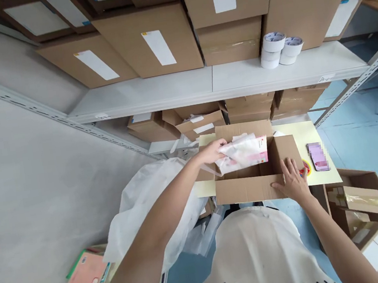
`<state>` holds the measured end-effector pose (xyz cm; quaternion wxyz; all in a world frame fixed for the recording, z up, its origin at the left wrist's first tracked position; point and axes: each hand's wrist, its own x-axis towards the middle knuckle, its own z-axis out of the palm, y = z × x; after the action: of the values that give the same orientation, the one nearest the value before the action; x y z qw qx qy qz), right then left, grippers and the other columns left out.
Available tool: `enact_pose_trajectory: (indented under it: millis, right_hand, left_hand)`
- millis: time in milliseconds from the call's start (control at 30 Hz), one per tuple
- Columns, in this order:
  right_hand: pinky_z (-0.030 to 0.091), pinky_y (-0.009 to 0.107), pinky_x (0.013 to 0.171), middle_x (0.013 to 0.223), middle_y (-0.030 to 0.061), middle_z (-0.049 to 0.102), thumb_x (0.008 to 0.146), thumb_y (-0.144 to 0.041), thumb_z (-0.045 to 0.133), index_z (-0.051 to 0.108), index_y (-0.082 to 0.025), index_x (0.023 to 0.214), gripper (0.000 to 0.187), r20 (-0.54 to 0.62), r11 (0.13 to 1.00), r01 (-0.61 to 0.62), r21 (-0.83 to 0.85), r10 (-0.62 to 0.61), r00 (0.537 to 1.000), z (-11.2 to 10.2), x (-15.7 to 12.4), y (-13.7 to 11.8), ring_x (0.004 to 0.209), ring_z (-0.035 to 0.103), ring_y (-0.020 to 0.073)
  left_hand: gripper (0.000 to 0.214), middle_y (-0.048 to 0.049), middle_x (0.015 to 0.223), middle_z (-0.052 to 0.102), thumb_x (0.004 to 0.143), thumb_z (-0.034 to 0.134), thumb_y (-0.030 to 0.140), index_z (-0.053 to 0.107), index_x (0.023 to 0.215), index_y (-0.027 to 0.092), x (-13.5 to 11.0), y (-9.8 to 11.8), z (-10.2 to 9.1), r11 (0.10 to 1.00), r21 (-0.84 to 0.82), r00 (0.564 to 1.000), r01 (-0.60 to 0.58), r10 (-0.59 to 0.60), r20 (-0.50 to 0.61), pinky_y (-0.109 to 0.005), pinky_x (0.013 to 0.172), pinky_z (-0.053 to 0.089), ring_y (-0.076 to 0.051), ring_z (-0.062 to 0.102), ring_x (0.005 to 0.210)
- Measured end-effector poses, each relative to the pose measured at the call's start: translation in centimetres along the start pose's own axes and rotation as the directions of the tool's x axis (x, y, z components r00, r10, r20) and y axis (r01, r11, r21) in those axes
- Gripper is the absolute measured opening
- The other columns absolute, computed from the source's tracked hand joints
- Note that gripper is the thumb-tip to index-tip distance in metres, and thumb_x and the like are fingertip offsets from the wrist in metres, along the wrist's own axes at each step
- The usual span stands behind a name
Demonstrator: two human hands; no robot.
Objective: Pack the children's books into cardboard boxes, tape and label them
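White shirt reads "HILFIG" as left hand holds pink-printed packet.

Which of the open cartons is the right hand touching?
The carton on the pale yellow tabletop; the right hand touches its flaps, no other carton.

Pink-and-white packet, plain brown carton

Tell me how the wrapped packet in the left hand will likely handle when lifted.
The packet is probably light: the left hand alone grips it, by one end. It seems fairly stiff, since its printed far end shows no obvious droop. Its crinkled wrapping may slide or bunch.
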<state>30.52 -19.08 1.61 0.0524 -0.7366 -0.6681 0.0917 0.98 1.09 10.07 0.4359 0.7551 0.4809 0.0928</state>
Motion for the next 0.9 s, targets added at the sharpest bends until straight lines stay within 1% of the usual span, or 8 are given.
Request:
enact_pose_trajectory:
  millis: [333,533,633,700,767,800,833,900]
  right_hand:
    - [0.028,0.075,0.104,0.161,0.027,0.022,0.086,-0.06,0.056,0.027,-0.019,0.155,0.086,-0.044,0.997,-0.012,0.077,0.015,0.999,1.0,0.4,1.8,0.15,0.019,0.0441]
    - [0.035,0.073,0.103,0.162,0.024,0.023,0.09,-0.056,0.052,0.035,-0.022,0.15,0.071,-0.235,0.977,0.054,0.205,-0.004,0.972,1.2,1.1,2.9,0.149,0.02,0.0463]
    - [0.036,0.069,0.106,0.162,0.0272,0.015,0.091,-0.054,0.052,0.035,-0.015,0.15,0.073,-0.325,0.947,0.038,0.32,0.072,0.943,0.6,1.8,3.5,0.15,0.016,0.0482]
    - [0.037,0.067,0.107,0.161,0.0281,0.018,0.09,-0.056,0.052,0.029,-0.014,0.153,0.079,-0.347,0.906,0.006,0.424,0.156,0.925,0.2,2.1,4.0,0.148,0.022,0.0475]
    - [0.045,0.063,0.103,0.158,0.0277,0.028,0.09,-0.057,0.053,0.018,-0.017,0.157,0.086,-0.313,0.818,-0.022,0.575,0.244,0.918,-0.1,2.4,4.6,0.141,0.04,0.044]
    - [0.049,0.059,0.1,0.155,0.0269,0.034,0.09,-0.057,0.053,0.012,-0.018,0.158,0.089,-0.271,0.75,-0.032,0.66,0.277,0.922,-0.1,2.5,4.9,0.134,0.05,0.041]
    - [0.053,0.056,0.096,0.153,0.026,0.039,0.091,-0.057,0.052,0.006,-0.02,0.159,0.09,-0.22,0.675,-0.039,0.737,0.294,0.93,-0.1,2.6,5.1,0.127,0.058,0.0379]
    - [0.056,0.052,0.093,0.148,0.0238,0.047,0.093,-0.056,0.05,0.004,-0.021,0.159,0.087,-0.136,0.552,-0.025,0.834,0.249,0.959,0.0,2.6,5.2,0.121,0.063,0.034]
  left_hand:
    - [0.042,-0.0052,0.101,0.071,0.048,0.085,0.021,0.067,0.086,0.022,3.2,-2.0,7.1,0.991,0.084,0.993,0.105,-0.109,0.042,-0.035,0.087,0.052,-0.026,0.067,0.098]
    - [0.055,-0.0161,0.154,0.041,0.06,0.085,0.032,0.068,0.112,0.027,0.4,-1.1,7.5,0.964,0.2,0.968,0.176,-0.132,-0.214,-0.062,0.114,0.023,-0.045,0.033,0.143]
    - [0.06,-0.0158,0.161,0.029,0.076,0.073,0.041,0.057,0.133,0.028,-3.5,-1.7,6.7,0.936,0.215,0.833,0.279,-0.124,-0.539,-0.064,0.118,0.012,-0.044,0.022,0.149]
    - [0.073,-0.0185,0.164,0.019,0.08,0.067,0.049,0.043,0.145,0.024,-6.6,-3.1,6.6,0.916,0.01,0.633,0.4,-0.269,-0.726,-0.064,0.119,0.01,-0.042,0.013,0.152]
    - [0.086,-0.0203,0.165,0.012,0.078,0.066,0.055,0.031,0.149,0.021,-9.3,-4.9,6.9,0.831,-0.383,0.437,0.405,-0.543,-0.717,-0.062,0.119,0.016,-0.04,0.012,0.153]
    - [0.085,-0.0208,0.164,0.016,0.079,0.063,0.057,0.029,0.149,0.021,-10.4,-5.8,7.3,0.741,-0.578,0.389,0.343,-0.672,-0.63,-0.059,0.118,0.024,-0.038,0.02,0.151]
    - [0.079,-0.0212,0.16,0.026,0.082,0.056,0.061,0.031,0.146,0.022,-11.2,-6.6,7.8,0.638,-0.719,0.387,0.276,-0.758,-0.524,-0.057,0.114,0.034,-0.036,0.032,0.147]
    - [0.064,-0.0186,0.14,0.051,0.087,0.04,0.068,0.043,0.134,0.024,-12.2,-7.9,9.0,0.448,-0.885,0.47,0.124,-0.812,-0.346,-0.052,0.102,0.048,-0.032,0.055,0.13]
